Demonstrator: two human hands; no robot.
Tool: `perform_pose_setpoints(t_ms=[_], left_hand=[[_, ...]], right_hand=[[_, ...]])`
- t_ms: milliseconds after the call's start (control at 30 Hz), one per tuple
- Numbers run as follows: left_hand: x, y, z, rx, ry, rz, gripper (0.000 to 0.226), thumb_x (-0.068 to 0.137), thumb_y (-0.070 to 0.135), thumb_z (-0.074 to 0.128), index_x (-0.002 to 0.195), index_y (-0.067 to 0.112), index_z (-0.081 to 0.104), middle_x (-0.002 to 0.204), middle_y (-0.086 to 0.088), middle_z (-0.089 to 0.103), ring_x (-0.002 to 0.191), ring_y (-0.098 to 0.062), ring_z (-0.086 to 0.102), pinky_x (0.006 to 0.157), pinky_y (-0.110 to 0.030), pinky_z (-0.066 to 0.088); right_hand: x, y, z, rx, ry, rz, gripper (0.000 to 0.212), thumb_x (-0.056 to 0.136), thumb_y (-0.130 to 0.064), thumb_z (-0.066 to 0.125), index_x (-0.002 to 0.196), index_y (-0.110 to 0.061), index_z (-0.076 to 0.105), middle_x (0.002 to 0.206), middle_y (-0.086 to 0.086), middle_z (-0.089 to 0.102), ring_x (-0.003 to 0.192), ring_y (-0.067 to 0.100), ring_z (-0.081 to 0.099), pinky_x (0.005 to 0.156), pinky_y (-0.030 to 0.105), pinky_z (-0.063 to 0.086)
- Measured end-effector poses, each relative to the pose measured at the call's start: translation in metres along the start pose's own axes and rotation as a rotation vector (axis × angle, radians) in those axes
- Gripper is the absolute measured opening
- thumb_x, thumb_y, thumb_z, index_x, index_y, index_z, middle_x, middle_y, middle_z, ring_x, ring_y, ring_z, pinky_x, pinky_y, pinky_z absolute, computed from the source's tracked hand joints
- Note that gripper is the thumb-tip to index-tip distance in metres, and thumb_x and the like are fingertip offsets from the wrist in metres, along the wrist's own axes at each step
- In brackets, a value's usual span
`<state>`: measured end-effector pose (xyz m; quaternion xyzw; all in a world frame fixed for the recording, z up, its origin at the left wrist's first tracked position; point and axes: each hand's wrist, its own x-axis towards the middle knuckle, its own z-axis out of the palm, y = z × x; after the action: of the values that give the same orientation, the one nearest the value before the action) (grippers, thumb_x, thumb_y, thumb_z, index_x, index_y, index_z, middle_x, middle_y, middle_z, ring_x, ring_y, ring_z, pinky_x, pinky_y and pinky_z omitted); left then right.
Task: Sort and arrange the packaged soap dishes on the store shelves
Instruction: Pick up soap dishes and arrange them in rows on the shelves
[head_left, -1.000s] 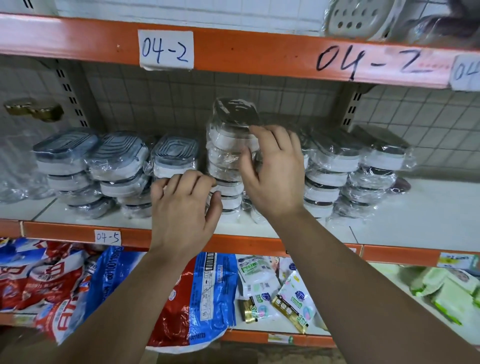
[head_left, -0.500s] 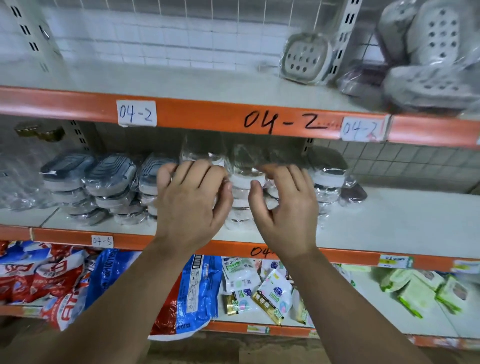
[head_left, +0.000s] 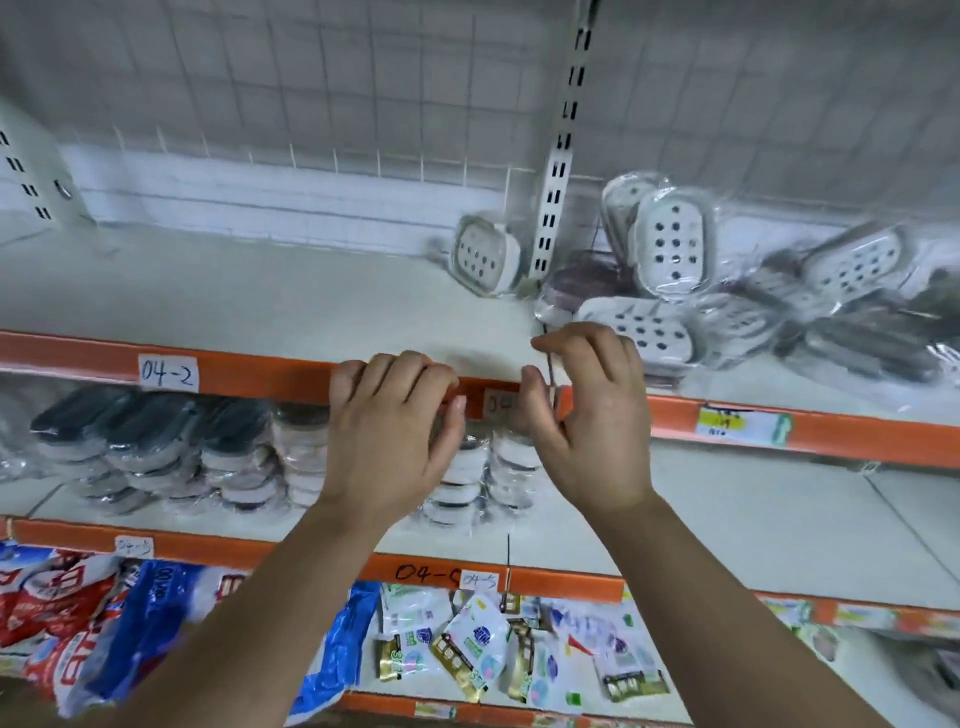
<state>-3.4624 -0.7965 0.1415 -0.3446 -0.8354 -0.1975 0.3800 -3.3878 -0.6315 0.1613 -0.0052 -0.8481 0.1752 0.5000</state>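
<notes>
Facing white shelving, upper shelf (head_left: 260, 291), orange front rail (head_left: 260, 371), grid back panel (head_left: 311, 78). Your left hand (head_left: 395, 436) and right hand (head_left: 592, 415) hover at the rail, fingers loosely curled, holding nothing. Bagged perforated soap dishes (head_left: 675, 249) piled upper right: some upright, some flat, long axes mixed. Stacked dishes (head_left: 156, 447) lie flat on middle shelf (head_left: 753, 519). Labels: "04-2" (head_left: 168, 373), "04-5" (head_left: 479, 579).

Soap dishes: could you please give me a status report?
Left hand, right hand empty, at upper shelf edge. Stacked soap dishes on middle shelf; loose pile upper right. Nothing in the way.
</notes>
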Motion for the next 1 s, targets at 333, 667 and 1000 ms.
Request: perform_pose_setpoints(t_ms=[333, 667, 1000], left_hand=[[0.063, 0.035, 0.011, -0.054, -0.071, -0.077, 0.030, 0.092, 0.032, 0.045, 0.103, 0.014, 0.067, 0.102, -0.002, 0.064, 0.096, -0.026, 0.059, 0.086, -0.040, 0.039], [0.123, -0.016, 0.078, -0.153, -0.085, -0.052, 0.034, 0.090, 0.032, 0.044, 0.102, 0.012, 0.069, 0.100, -0.005, 0.066, 0.092, -0.030, 0.061, 0.079, -0.040, 0.053], [0.210, -0.012, 0.144, -0.083, -0.480, 0.131, 0.050, 0.101, 0.028, 0.046, 0.150, 0.027, 0.037, 0.160, 0.002, 0.028, 0.150, -0.024, 0.014, 0.115, -0.049, 0.024]], right_hand=[[0.037, 0.043, -0.041, -0.005, -0.150, 0.007, 0.026, 0.092, -0.025, 0.053, 0.107, -0.008, 0.068, 0.108, 0.007, 0.062, 0.099, 0.026, 0.054, 0.088, 0.034, 0.041], [0.057, 0.048, 0.043, 0.058, -0.166, 0.115, 0.029, 0.091, -0.016, 0.046, 0.108, -0.004, 0.066, 0.107, 0.011, 0.061, 0.102, 0.026, 0.058, 0.091, 0.033, 0.047], [0.063, 0.062, 0.065, -0.143, -0.090, 0.093, 0.026, 0.084, -0.011, 0.047, 0.100, -0.004, 0.067, 0.100, 0.011, 0.062, 0.091, 0.027, 0.056, 0.077, 0.033, 0.046]])
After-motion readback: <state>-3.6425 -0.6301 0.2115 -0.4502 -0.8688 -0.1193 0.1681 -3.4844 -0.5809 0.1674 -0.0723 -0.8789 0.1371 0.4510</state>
